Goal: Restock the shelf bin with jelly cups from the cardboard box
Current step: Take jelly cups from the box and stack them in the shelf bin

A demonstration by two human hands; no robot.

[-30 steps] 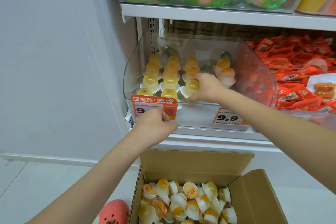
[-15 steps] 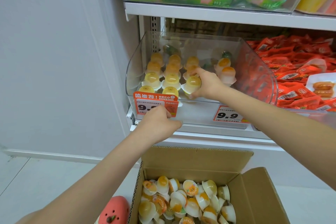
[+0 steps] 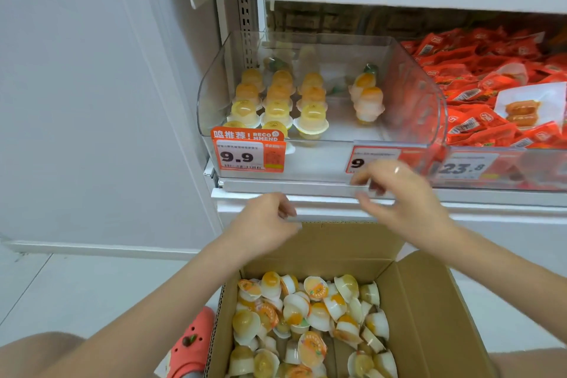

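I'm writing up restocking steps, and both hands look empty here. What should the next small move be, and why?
Probably lower the right hand into the cardboard box to pick up a jelly cup. Both it and the left hand hover empty above the box, and the shelf bin has bare floor between its cup rows.

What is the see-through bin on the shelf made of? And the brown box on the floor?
The shelf bin looks like clear hard plastic: you can see the jelly cups through its glossy, curved walls. It could be acrylic, which the picture cannot settle. The cardboard box looks like brown corrugated cardboard: matte, with folded flaps and a creased edge.
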